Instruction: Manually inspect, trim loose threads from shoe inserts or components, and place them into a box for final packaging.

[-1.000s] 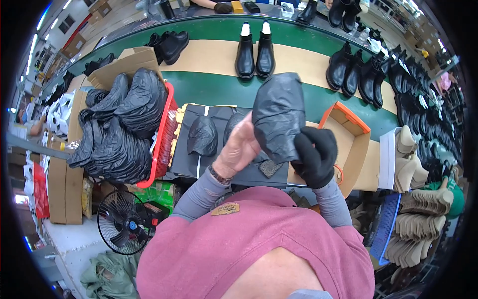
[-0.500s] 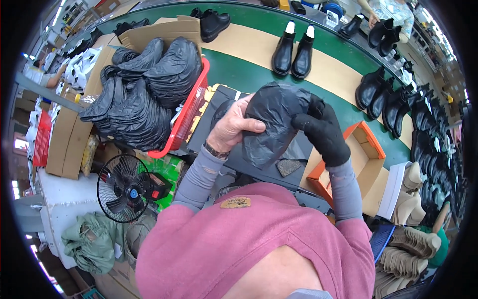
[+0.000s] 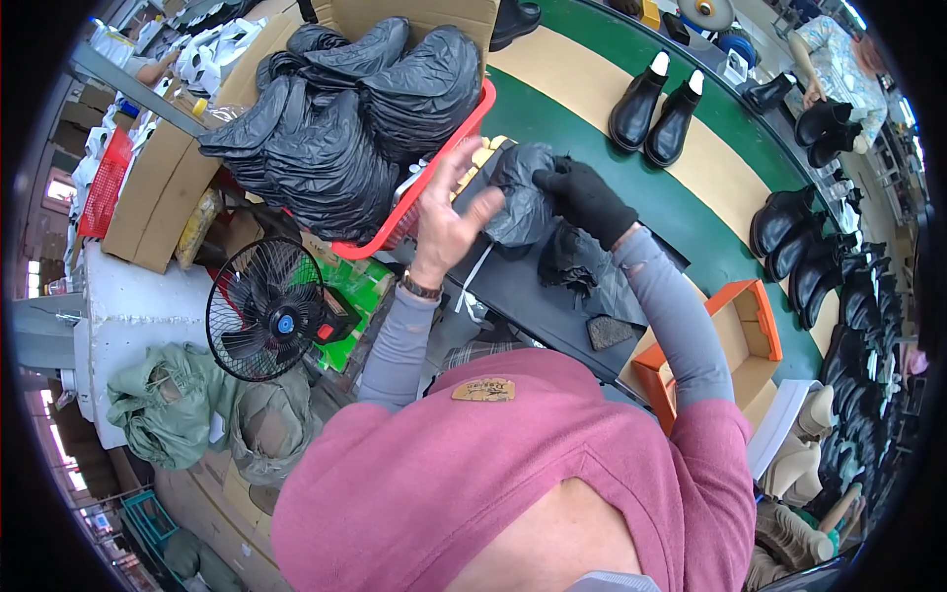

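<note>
A dark, crinkled, rounded piece (image 3: 521, 202) of thin sheet-like material stands over the far left of the black work surface. My right hand (image 3: 589, 200), in a black glove, pinches its right edge. My bare left hand (image 3: 449, 222) is off the piece, fingers spread, beside the red basket (image 3: 402, 212). Several similar black crinkled pieces (image 3: 330, 148) are stacked in that basket, next to my left hand. Another crumpled black piece (image 3: 574, 259) lies below my right hand on the work surface. A small grey block (image 3: 610, 333) rests nearer to me.
An orange-rimmed box (image 3: 745, 321) stands right of my right forearm. Beyond are a green bench (image 3: 552, 84) and a pair of black boots (image 3: 651, 113), with several more boots (image 3: 789, 247) at right. A black fan (image 3: 266, 311) stands at left. Another person (image 3: 838, 74) works far right.
My left hand has let go of the crinkled piece and moved left, opening. My right hand keeps hold of it, now farther left over the surface. The whole view has shifted.
</note>
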Demonstrator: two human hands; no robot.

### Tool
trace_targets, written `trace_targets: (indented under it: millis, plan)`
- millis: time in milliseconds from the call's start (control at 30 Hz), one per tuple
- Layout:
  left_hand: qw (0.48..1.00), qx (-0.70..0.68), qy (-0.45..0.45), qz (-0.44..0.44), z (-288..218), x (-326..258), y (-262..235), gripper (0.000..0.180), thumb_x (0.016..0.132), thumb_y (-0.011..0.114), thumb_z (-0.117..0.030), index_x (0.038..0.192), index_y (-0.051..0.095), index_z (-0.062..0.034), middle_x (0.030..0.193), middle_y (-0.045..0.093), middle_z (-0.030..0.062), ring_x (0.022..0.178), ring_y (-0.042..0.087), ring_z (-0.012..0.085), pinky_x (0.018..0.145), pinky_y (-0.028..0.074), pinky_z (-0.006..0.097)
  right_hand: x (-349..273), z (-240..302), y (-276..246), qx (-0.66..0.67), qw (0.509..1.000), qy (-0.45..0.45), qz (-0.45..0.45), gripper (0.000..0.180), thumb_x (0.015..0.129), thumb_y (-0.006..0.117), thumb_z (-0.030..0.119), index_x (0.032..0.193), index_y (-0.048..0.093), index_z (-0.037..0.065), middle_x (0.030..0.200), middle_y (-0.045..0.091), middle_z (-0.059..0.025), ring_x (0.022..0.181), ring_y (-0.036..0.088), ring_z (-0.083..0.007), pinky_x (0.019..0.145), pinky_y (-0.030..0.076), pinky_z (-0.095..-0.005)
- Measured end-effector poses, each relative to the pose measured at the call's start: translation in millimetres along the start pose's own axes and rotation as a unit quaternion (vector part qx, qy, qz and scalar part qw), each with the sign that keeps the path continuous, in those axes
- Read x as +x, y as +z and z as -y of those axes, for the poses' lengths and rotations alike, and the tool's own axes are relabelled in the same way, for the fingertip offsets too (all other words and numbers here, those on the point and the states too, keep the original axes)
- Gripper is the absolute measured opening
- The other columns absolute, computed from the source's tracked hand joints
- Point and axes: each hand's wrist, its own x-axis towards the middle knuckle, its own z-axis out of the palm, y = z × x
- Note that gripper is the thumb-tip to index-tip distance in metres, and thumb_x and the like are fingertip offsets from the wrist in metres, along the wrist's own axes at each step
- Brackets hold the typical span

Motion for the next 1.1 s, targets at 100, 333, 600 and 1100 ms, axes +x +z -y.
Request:
trace_targets:
  millis: [100, 333, 600, 1100]
  plan:
    - [0.965, 0.201, 0.041, 0.164, 18, -19, -13, 0.074, 0.071, 0.081, -0.023, 0.135, 0.047, -0.0057, 0.138, 0.049, 0.0143, 0.132, 0.042, 0.0334, 0.111, 0.032, 0.042, 21, -39, -9, -0.066, 0.997, 0.05, 0.001, 0.037, 0.089, 0.064, 0.025, 0.112, 0.06, -0.004, 0.089, 0.064, -0.0055, 0.073, 0.057, -0.0106, 0.065, 0.047, -0.0258]
    - [0.948, 0.225, -0.011, 0.226, 38, -34, -18, 0.062, 0.071, 0.057, 0.014, 0.129, 0.049, -0.0067, 0.138, 0.047, 0.0153, 0.128, 0.044, 0.0391, 0.107, 0.039, 0.043, 24, -33, -3, -0.36, 0.929, -0.044, -0.069, 0.071, 0.075, 0.073, 0.036, 0.13, 0.049, -0.001, 0.111, 0.062, -0.025, 0.102, 0.062, -0.0363, 0.087, 0.049, -0.0383]
    - [0.925, 0.333, 0.141, 0.118, 69, -58, -2, 0.058, 0.073, 0.049, 0.016, 0.127, 0.05, -0.0061, 0.135, 0.053, 0.0139, 0.124, 0.05, 0.0379, 0.1, 0.047, 0.041, 18, -26, 2, -0.445, 0.89, -0.088, -0.047, 0.08, 0.069, 0.077, 0.041, 0.133, 0.05, 0.003, 0.113, 0.059, -0.0247, 0.098, 0.062, -0.038, 0.084, 0.05, -0.0417]
    - [0.944, 0.293, 0.122, 0.09, 73, -52, 2, 0.051, 0.071, 0.049, 0.019, 0.115, 0.058, -0.0036, 0.121, 0.063, 0.014, 0.117, 0.056, 0.0366, 0.098, 0.048, 0.041, 31, -22, -20, -0.423, 0.906, -0.018, -0.03, 0.043, 0.076, 0.066, 0.03, 0.111, 0.067, 0.005, 0.108, 0.066, -0.0193, 0.096, 0.065, -0.0346, 0.085, 0.05, -0.0397]
